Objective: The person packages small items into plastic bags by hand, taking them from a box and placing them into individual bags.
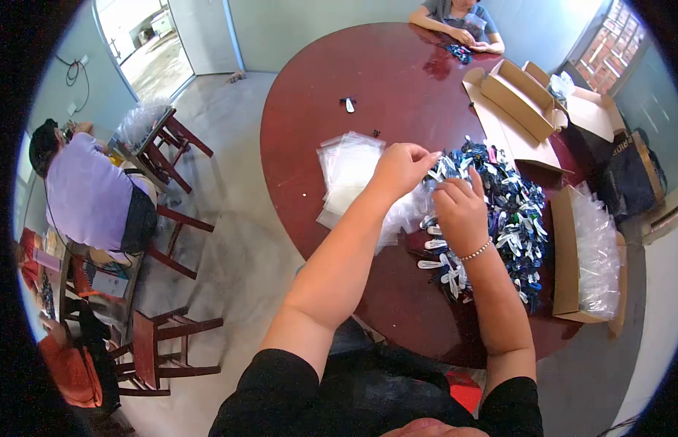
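Observation:
My left hand [403,173] is closed in a pinch at the near left edge of a large pile of snap hair clips [510,218]. The clips are mostly white, black and dark blue. Just right of it, my right hand [461,211], with a beaded bracelet at the wrist, has curled fingers and one digit pointing up. Whatever either hand grips is too small or hidden to make out. Below and between the hands lie crumpled clear plastic bags [406,215]. A stack of flat clear bags [346,175] spreads to the left of my left hand.
The round red-brown table [302,109] carries a lone white clip [349,105]. Right of the pile stands a cardboard box [566,255] of clear bags. Opened cartons [517,102] lie at the back right. A person [459,25] sits across; others sit left, near wooden stools [164,349].

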{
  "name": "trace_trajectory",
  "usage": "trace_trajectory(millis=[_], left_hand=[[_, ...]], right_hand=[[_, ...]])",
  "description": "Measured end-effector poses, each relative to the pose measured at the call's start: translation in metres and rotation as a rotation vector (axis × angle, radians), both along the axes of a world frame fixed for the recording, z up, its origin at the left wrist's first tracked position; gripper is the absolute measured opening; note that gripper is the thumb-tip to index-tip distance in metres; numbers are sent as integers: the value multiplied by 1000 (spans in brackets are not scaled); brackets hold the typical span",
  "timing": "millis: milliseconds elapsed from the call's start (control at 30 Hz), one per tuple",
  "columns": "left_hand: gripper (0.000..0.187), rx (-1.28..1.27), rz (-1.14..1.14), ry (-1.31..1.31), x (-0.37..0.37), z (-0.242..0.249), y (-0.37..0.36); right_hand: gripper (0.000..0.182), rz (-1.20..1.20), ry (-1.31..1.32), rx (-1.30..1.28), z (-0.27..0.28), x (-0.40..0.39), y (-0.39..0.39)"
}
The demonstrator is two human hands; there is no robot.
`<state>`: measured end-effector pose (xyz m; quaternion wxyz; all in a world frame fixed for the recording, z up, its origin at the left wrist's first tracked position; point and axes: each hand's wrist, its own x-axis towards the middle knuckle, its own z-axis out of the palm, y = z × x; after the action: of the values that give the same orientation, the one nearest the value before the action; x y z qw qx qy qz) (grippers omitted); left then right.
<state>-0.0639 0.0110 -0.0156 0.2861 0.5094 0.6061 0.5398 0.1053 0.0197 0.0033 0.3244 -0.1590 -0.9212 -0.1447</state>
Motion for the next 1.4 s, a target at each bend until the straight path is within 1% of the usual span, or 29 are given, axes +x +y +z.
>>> trace_trajectory(millis=[33,67,100,167,200,233,300,333,367,433,467,533,567,600,700,767,800,867,933,1000,1067,1100,1133,1200,1233,1267,1333,1367,1400], left_hand=[[35,-30,-96,-23,1,4,-2],[39,-182,-285,-278,9,12,-6],[39,-178,-294,-274,12,14,-9],[39,-288,-504,-573,18,15,-13],[33,-274,-548,-483,20,14,-14],[33,-277,-556,-477,21,11,-13],[24,-240,-586,-493,22,6,-12],[18,-252,-550,-473,22,4,-10],[18,-261,-556,-466,22,3,-10],[17,-176,-486,-402,24,2,-9],[17,-151,-456,-534,29,2,-9],[16,-157,-420,-520,33,6,-12],[16,-156,-378,-510,35,9,-13],[16,-161,-383,-505,36,10,-14],[16,-143,-371,-523,38,10,-15],[17,-132,-393,-447,38,8,-13],[17,-133,-398,-443,38,9,-13],[15,-92,-394,-250,40,13,-16],[14,-88,-398,-231,42,9,-15],[13,-85,-393,-213,43,9,-15],[14,-62,-427,-127,44,11,-15],[15,-67,-433,-188,46,10,-17],[15,-69,-424,-187,47,11,-18],[17,-25,-531,-197,49,15,-20],[18,-32,-502,-143,49,8,-19],[18,-32,-493,-144,48,9,-19],[19,17,-554,112,45,12,-18],[19,46,-547,50,47,11,-18],[19,44,-542,50,47,9,-18]], right_hand=[[5,29,68,44,7,5,0],[5,49,138,96,14,15,2],[7,49,146,80,17,22,1],[7,24,167,99,16,32,5],[8,7,186,113,15,36,6],[10,-1,190,101,15,41,7],[12,-38,218,47,9,47,14],[14,-61,217,6,7,52,17],[16,-85,247,3,6,55,20],[23,-98,311,-53,9,59,22],[23,-105,316,-57,11,59,21],[27,-116,369,-109,16,59,19],[30,-108,392,-55,20,59,17],[30,-114,397,-57,22,59,15],[28,-24,387,-14,23,58,10],[26,-6,372,-160,24,52,5],[24,-43,395,-197,26,48,2],[23,-95,385,-246,24,47,0],[21,-142,370,-299,22,48,-1],[18,-166,352,-503,21,51,0],[16,-124,331,-516,21,56,1],[15,-85,311,-524,23,56,1],[10,-68,347,-539,27,55,-2],[7,-100,377,-496,33,53,-7],[6,-113,383,-452,35,51,-9],[6,-104,381,-455,38,50,-13],[6,-93,360,-534,40,48,-19],[6,-76,331,-559,40,49,-19],[6,-71,330,-562,39,49,-18]])
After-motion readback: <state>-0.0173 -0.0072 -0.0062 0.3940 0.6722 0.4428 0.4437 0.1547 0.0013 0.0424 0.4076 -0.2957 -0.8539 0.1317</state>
